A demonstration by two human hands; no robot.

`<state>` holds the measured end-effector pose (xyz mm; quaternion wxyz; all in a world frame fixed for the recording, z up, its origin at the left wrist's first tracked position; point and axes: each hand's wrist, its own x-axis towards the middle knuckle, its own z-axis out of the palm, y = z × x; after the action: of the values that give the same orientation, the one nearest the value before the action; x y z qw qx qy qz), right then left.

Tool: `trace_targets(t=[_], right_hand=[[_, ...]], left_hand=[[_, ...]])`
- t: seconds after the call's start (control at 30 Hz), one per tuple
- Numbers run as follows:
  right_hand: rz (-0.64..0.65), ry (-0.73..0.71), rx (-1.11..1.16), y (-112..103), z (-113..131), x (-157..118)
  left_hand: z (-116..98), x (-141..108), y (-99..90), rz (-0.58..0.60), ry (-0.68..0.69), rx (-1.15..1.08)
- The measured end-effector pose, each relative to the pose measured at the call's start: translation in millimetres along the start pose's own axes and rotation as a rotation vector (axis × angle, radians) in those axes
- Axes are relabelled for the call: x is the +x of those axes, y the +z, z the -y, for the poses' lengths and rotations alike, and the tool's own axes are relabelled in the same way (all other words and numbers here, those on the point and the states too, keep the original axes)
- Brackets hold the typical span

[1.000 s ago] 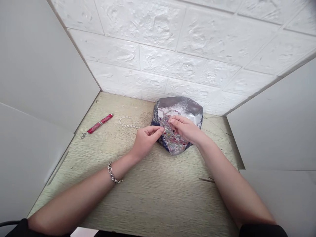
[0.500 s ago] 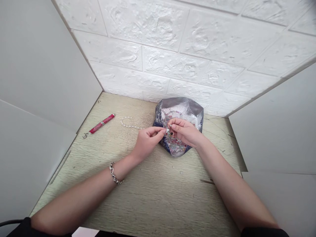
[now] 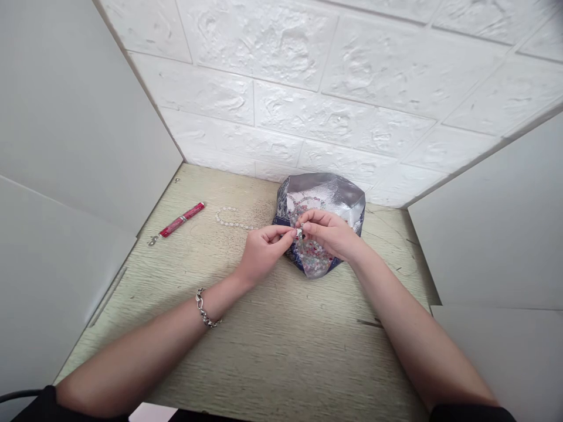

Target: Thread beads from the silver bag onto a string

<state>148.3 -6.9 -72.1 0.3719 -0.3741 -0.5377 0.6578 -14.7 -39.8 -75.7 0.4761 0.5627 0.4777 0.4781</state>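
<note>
White strand [image 3: 227, 223] runs toward my left hand [image 3: 260, 252], pinched near my right hand [image 3: 336, 235], also pinched, over the bag [image 3: 347, 205] of beads [image 3: 315, 258]. What they grip, I cannot tell; this calls for steadiness.

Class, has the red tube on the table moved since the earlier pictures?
No: the red tube keeps its place and slant on the table, beside the left-hand grey panel; only the whole view has shifted slightly.

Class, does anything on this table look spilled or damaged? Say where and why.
Dark specks pepper the tabletop between the bead strand and the silvery bag. They break up its pale surface: perhaps dirt or wear.
</note>
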Motion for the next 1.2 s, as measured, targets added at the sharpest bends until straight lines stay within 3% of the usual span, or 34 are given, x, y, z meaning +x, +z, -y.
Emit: trace_targets(t=[1.2], right_hand=[[0.020,0.019,-0.171,1.7,-1.9,0.1]], left_hand=[[0.0,0.6,0.1,0.029,-0.050,0.021]])
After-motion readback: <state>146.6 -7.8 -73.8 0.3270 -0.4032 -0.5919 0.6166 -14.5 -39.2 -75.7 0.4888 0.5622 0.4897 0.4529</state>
